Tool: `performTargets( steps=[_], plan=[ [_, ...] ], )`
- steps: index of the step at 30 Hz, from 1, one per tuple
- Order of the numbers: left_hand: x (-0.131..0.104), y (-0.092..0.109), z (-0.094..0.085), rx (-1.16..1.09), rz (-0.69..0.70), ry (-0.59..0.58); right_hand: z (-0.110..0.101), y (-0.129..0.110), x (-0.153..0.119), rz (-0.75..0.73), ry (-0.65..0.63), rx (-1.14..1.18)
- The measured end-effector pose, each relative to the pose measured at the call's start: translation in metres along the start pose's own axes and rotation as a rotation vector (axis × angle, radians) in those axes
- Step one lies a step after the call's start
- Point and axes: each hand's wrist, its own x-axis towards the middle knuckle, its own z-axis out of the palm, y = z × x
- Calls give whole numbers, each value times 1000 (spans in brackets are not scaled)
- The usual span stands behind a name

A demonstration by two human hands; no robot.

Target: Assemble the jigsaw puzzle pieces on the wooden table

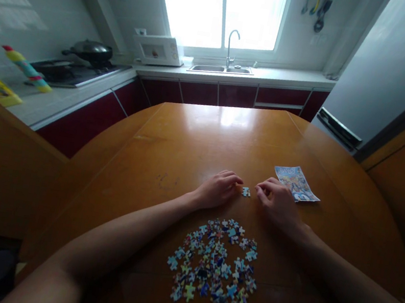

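Observation:
Between my two hands a small light-blue jigsaw piece, or a few joined ones (246, 192), lies flat on the wooden table (203, 146). My left hand (220, 189) rests just left of it, fingers curled together, fingertips near its edge. On its right side, my right hand (277, 203) has thumb and forefinger pinched; whatever may be between them is too small to make out. Nearer to me spreads a loose pile of jigsaw pieces (213, 262) in blue, green and white. A printed picture sheet (296, 183) lies just beyond my right hand.
Past the table run a counter with a sink (222, 70), a tap and a white microwave (158, 51). At the left are a stove with a black pan (93, 51) and two yellow bottles. A fridge (391, 64) stands at the right.

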Motion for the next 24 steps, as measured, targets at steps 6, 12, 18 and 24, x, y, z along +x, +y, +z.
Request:
performTargets(
  steps=[6,12,18,24],
  plan=[
    [-2,5,-1,163,-76,59,-2,0,-1,-32,27,33],
    [-4,8,-3,279,-149,112,-4,-2,-2,-75,82,84],
    [-3,8,-5,275,-168,134,-6,-4,-2,-90,93,87],
    [4,7,-12,75,-223,185,-5,-2,-2,-93,74,101]
  ],
)
